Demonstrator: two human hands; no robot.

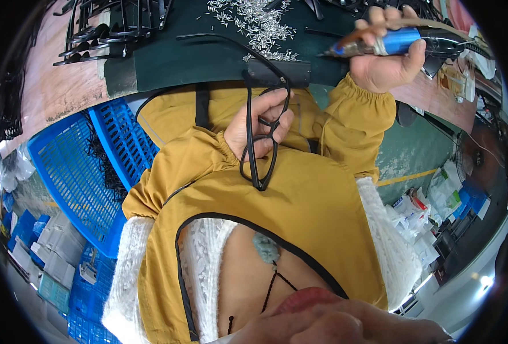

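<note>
My left hand (261, 125) is closed around a black eyeglass frame (254, 146), just below the table edge and in front of my mustard apron. One temple of the frame stretches up over the table. On the right, above the table, my right hand (383, 69) grips a blue and black electric screwdriver (402, 41), its thin tip pointing left. A cord runs off from the tool to the right. Between the hands, a small dark block (288, 73) sits at the table edge. Many tiny silvery screw-like pieces (261, 33) lie scattered beyond it on the dark green mat (191, 56).
At the far left of the table stand several black eyeglass frames (102, 40). More dark frames crowd the far right. Blue plastic baskets (73, 172) are beside me on the left, one holding black parts. Plastic bags (417, 215) lie on the floor at the right.
</note>
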